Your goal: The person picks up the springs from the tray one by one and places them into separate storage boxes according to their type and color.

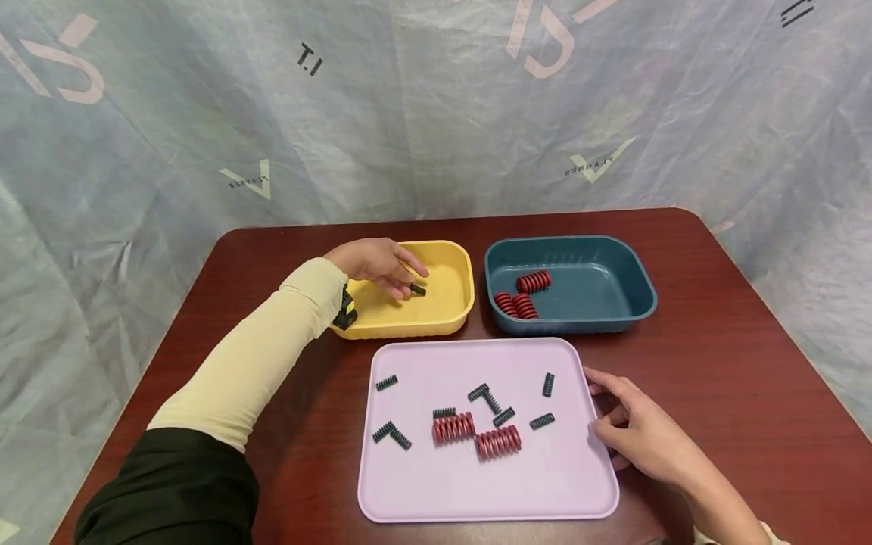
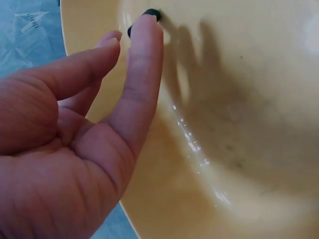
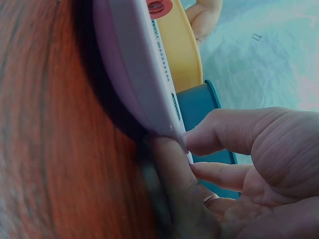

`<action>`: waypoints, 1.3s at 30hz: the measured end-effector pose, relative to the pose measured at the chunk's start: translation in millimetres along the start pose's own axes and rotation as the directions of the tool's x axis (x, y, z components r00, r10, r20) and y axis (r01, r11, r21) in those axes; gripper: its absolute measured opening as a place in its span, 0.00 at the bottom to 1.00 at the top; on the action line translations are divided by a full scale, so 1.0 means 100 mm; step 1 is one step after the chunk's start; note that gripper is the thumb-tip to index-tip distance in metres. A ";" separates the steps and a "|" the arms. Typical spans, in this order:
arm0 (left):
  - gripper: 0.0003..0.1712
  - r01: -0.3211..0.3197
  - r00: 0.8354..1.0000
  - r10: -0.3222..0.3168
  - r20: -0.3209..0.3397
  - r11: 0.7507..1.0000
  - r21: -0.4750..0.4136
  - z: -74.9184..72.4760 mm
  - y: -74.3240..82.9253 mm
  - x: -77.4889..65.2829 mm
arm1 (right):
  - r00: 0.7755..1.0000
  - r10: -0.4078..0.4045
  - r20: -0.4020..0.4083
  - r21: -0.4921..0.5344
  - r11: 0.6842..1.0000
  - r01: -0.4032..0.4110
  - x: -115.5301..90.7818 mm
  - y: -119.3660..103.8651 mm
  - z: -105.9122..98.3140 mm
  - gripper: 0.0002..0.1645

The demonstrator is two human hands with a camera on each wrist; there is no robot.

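My left hand [image 1: 381,263] is over the yellow bin [image 1: 446,327], pinching a small dark green spring [image 1: 418,289] at its fingertips. In the left wrist view, one finger partly hides this spring [image 2: 152,14]. At the right rim of the pale purple tray [image 1: 490,492], my right hand [image 1: 643,431] grips the edge, with a finger low against the rim in the right wrist view. Two large red springs [image 1: 498,442] lie on the tray near its middle. Several small dark green springs [image 1: 543,421] are scattered around them.
To the right of the yellow bin stands a dark teal bin [image 1: 599,322]. Three red springs [image 1: 534,281] lie in its left part. Both bins sit behind the tray on a reddish-brown table [image 1: 715,341]. A grey printed sheet [image 1: 422,113] hangs behind the table.
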State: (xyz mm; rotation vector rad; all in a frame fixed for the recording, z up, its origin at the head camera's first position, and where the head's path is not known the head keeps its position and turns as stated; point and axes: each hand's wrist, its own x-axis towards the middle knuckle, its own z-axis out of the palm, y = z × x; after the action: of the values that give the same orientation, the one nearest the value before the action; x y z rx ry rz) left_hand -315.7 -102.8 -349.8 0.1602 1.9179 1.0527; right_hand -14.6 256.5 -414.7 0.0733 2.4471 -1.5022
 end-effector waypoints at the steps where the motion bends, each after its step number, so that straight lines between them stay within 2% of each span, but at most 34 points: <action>1: 0.21 -0.003 1.000 0.003 -0.003 1.000 -0.003 -0.01 0.00 -0.01 | 1.000 -0.001 -0.001 0.001 1.000 0.001 0.00 0.00 0.00 0.45; 4: 0.22 -0.031 0.999 0.031 -0.011 1.000 -0.002 -0.02 0.04 -0.05 | 1.000 -0.009 -0.003 0.004 1.000 0.009 0.00 0.00 0.00 0.45; 9: 0.24 -0.120 0.993 0.121 -0.018 0.993 0.004 -0.06 0.09 -0.16 | 1.000 -0.023 -0.005 0.009 1.000 0.023 0.00 0.00 -0.01 0.45; 14: 0.25 -0.179 0.984 0.179 0.000 0.983 -0.039 -0.05 0.12 -0.30 | 0.999 -0.036 -0.010 0.002 0.999 0.036 0.01 0.00 -0.01 0.45; 22: 0.26 -0.260 0.965 0.261 0.000 0.962 -0.082 0.06 0.03 -0.53 | 0.999 -0.035 -0.014 0.002 0.999 0.035 0.02 0.00 0.00 0.45; 26: 0.28 -0.334 0.943 0.332 -0.027 0.938 -0.090 0.17 -0.06 -0.65 | 0.999 -0.036 -0.013 0.002 0.999 0.036 0.02 0.00 0.00 0.45; 31: 0.28 -0.442 0.895 0.422 -0.145 0.885 -0.148 0.39 -0.16 -0.78 | 1.000 -0.023 -0.012 -0.011 1.000 0.023 0.00 0.01 0.00 0.45; 35: 0.27 -0.504 0.857 0.462 -0.228 0.844 -0.185 0.56 -0.26 -0.87 | 1.000 -0.026 -0.013 -0.017 1.000 0.026 -0.01 0.01 0.00 0.45; 39: 0.26 -0.531 0.837 0.481 -0.258 0.829 -0.176 0.68 -0.38 -0.99 | 0.999 -0.040 -0.017 -0.025 0.999 0.040 -0.01 0.02 0.00 0.45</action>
State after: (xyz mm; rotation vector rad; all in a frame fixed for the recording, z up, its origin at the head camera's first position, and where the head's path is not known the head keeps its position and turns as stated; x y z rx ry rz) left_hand -196.0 -133.9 -327.6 0.4633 1.9544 1.7113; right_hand -13.1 257.2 -416.1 0.0324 2.4944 -1.4931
